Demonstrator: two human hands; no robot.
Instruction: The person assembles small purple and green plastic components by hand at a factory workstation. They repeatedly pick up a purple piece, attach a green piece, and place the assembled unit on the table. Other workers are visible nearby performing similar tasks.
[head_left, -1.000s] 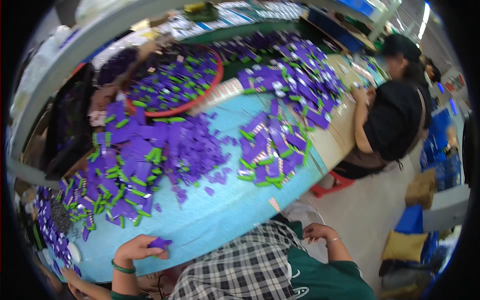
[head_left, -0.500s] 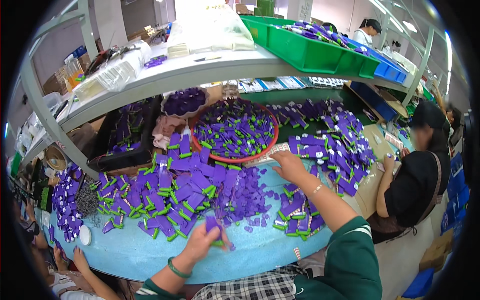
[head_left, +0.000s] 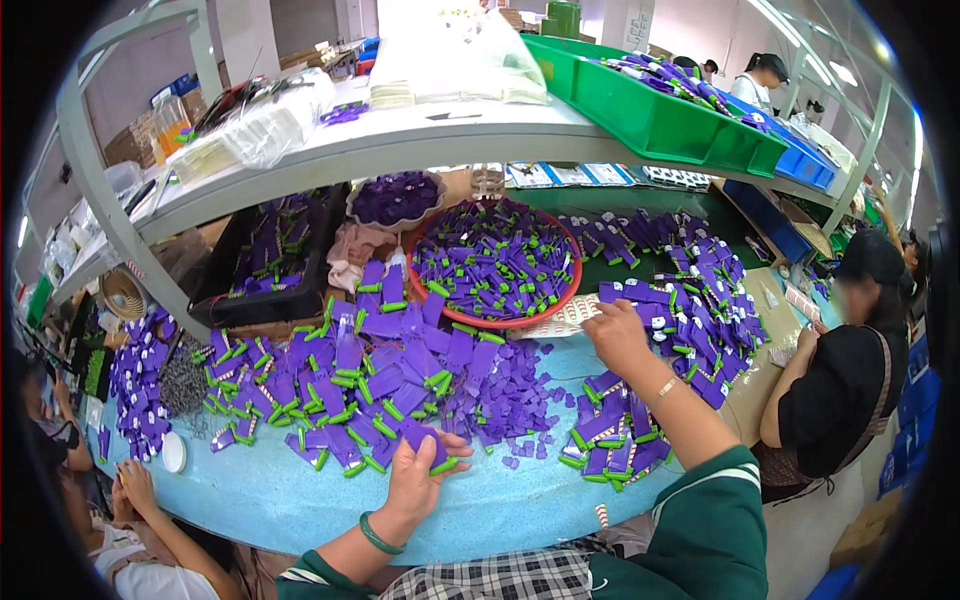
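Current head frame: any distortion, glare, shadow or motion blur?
Head view: shelf bows, corners black out; head view: white bag looks nearly blown out, ceiling light glares upper right; head view: black bin sits in shade under the shelf, contents dim; head view: left hand and right hand show little blur.

right hand (head_left: 622, 338) moved up beside patterned sheet (head_left: 568, 316), green bin (head_left: 650, 115) now in view
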